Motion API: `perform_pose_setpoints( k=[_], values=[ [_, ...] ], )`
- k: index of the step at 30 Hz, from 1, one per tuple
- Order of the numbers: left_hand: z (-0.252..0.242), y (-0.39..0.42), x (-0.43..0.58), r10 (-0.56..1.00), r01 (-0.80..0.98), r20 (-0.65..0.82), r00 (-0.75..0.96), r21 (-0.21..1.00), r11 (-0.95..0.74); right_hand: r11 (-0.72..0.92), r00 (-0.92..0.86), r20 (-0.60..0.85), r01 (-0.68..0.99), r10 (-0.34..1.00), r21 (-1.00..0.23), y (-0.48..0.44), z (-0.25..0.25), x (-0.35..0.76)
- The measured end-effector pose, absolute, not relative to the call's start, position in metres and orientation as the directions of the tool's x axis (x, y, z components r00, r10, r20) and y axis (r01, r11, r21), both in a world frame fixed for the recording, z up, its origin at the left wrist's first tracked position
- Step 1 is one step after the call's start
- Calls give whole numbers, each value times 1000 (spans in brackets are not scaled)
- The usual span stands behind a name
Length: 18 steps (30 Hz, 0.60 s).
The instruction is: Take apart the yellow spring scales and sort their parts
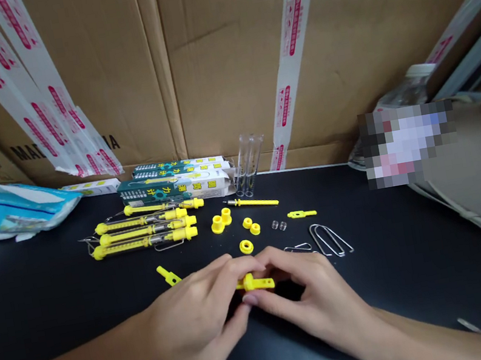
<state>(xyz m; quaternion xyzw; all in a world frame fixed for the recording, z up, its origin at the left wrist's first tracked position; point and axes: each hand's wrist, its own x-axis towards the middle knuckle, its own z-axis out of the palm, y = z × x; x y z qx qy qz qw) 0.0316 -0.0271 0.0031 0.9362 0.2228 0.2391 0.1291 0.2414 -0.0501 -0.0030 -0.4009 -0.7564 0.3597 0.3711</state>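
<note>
My left hand (193, 314) and my right hand (312, 291) meet above the front of the black table, both closed on a small yellow plastic spring-scale part (260, 283). Its rounded collar and flat, holed end show between my fingertips; the rest is hidden by my left fingers. Beyond my left knuckles lies another yellow plastic piece with a hole (168, 275), partly covered. A yellow ring (246, 246) rests just past my fingers. Bent wire hooks (331, 240) lie beyond my right hand, close to two small springs (279, 225) and a flat yellow piece (302, 214).
Several assembled yellow spring scales (143, 233) lie at left, before printed boxes (177, 185). Yellow caps (217, 224), a yellow rod (256, 202) and upright clear tubes (249, 163) stand or lie mid-table. A blue packet (23, 207), bottle (410, 90), bag (478, 165) and cardboard (219, 54) border the area.
</note>
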Motion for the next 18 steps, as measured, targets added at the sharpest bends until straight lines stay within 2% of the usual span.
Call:
perform_pose_setpoints(
  k=[3, 6, 9, 13, 15, 18],
  values=[
    [3, -26, 33, 469, 364, 413, 781, 309, -878, 414, -385, 277, 341, 880, -844, -52, -4, 241],
    [0, -24, 33, 494, 400, 437, 752, 294, -868, 337, -349, 239, 251, 906, -908, -50, -3, 242],
    [-3, -22, 32, 574, 462, 454, 681, 342, -818, 269, -221, 238, 119, 946, -956, -44, -2, 247],
    [-3, -20, 31, 705, 554, 406, 581, 437, -708, 321, -35, 320, 34, 947, -946, -33, -3, 257],
    [-2, -20, 30, 741, 574, 406, 535, 469, -671, 349, -49, 346, 93, 937, -932, -29, -6, 262],
    [-1, -20, 30, 756, 576, 424, 498, 490, -654, 379, -147, 349, 326, 925, -866, -28, -9, 264]
  ],
)
